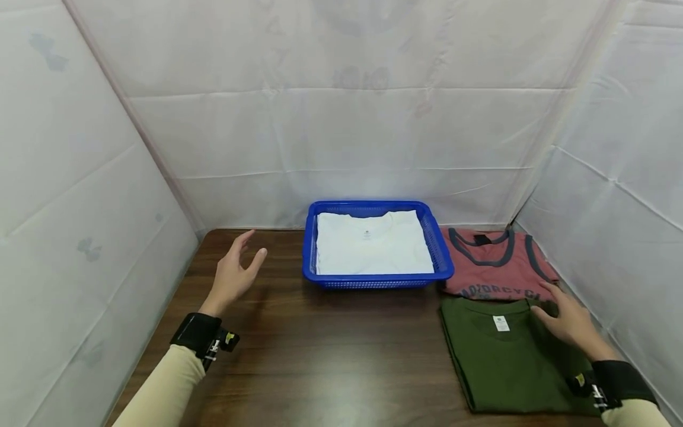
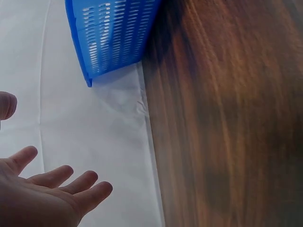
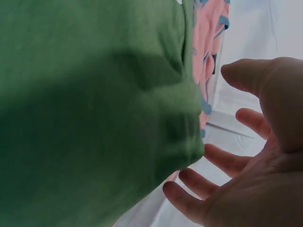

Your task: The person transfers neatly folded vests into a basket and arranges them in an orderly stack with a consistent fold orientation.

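Note:
A blue plastic basket (image 1: 441,256) (image 2: 109,38) stands at the back of the wooden table (image 1: 320,350) with a folded white shirt (image 1: 373,243) inside it. To its right lie a folded pink shirt (image 1: 496,264) (image 3: 210,42) and, nearer me, a folded dark green shirt (image 1: 507,362) (image 3: 90,109). My left hand (image 1: 235,273) (image 2: 47,194) hovers open above the table, left of the basket, holding nothing. My right hand (image 1: 568,317) (image 3: 246,156) is open with spread fingers over the green shirt's far right corner, beside the pink shirt's near edge.
White sheet walls (image 1: 373,130) (image 2: 94,142) enclose the table on the left, back and right. Bare wood (image 2: 227,132) stretches from the basket's front toward me, between my two arms.

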`<state>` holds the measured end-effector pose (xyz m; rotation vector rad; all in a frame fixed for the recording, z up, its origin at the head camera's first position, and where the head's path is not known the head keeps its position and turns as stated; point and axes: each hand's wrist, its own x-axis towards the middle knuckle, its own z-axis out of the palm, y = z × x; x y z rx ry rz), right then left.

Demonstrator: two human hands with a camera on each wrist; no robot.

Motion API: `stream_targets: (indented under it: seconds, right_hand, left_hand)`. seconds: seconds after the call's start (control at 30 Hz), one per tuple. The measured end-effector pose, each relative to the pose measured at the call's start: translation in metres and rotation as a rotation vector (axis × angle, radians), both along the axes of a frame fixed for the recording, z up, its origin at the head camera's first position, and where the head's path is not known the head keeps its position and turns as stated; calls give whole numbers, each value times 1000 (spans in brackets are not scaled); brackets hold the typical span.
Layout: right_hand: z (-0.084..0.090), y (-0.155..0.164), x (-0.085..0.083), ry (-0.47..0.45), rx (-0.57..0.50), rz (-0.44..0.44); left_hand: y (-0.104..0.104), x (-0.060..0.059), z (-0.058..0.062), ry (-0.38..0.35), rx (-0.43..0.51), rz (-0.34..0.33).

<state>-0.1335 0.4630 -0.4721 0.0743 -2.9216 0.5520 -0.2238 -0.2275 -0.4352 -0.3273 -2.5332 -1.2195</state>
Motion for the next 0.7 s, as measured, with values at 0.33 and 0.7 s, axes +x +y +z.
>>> stream_targets:
  seconds: [0.33,0.7]
  right_hand:
    - [-8,8,11,-56,-34,-6]
    - [-14,15,4,-269,24,-14]
  left_hand:
    - [-8,6,-12,-36,7,28]
    - [-6,11,-26,-144,16,10]
